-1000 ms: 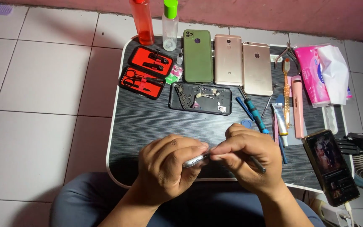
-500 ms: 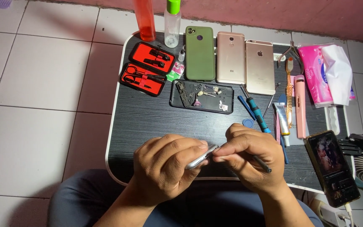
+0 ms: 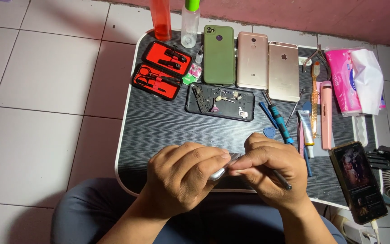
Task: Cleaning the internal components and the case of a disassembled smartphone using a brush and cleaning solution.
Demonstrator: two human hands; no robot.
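Observation:
My left hand [image 3: 181, 178] is curled around a silver phone [image 3: 219, 172], of which only one edge shows between my hands. My right hand [image 3: 269, 174] grips a thin dark tool [image 3: 281, 179] whose tip meets that edge. Both hands hover over the near edge of a small black table [image 3: 159, 131]. Just beyond them lies an opened black phone shell [image 3: 220, 102] holding small loose parts.
At the back stand a green phone [image 3: 219, 55], a pink-gold phone [image 3: 252, 60] and a gold phone [image 3: 283, 71]. A red tool case [image 3: 161, 74], two bottles [image 3: 162, 18], a blue screwdriver [image 3: 280, 122], a toothbrush, pink tissue pack [image 3: 346, 81] and a lit phone [image 3: 358, 180] surround them.
My hands have stayed together on the silver phone, shifting only slightly; the camera view has drifted a little.

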